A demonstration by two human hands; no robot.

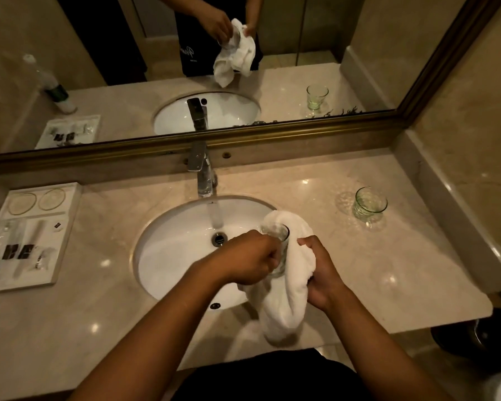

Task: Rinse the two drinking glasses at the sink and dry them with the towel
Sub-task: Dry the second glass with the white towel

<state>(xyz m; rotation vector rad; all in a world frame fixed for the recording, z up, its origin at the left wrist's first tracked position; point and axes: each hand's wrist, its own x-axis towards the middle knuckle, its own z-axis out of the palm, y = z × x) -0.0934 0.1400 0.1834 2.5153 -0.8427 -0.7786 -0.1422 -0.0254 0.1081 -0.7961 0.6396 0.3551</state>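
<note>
Over the right side of the white sink basin (pixel 174 241), my left hand (pixel 249 257) grips a clear drinking glass (pixel 278 241). A white towel (pixel 289 273) is wrapped round the glass's right side and hangs down past the counter edge. My right hand (pixel 321 273) grips the towel against the glass. A second, greenish glass (pixel 369 204) stands upright on the counter to the right of the sink. Water runs from the chrome faucet (pixel 204 172) into the basin.
A white tray (pixel 67 198) with wrapped toiletries lies on the marble counter at the left. A framed mirror spans the back wall and reflects the scene. A raised marble ledge borders the counter on the right. A dark bin (pixel 483 334) sits on the floor at the lower right.
</note>
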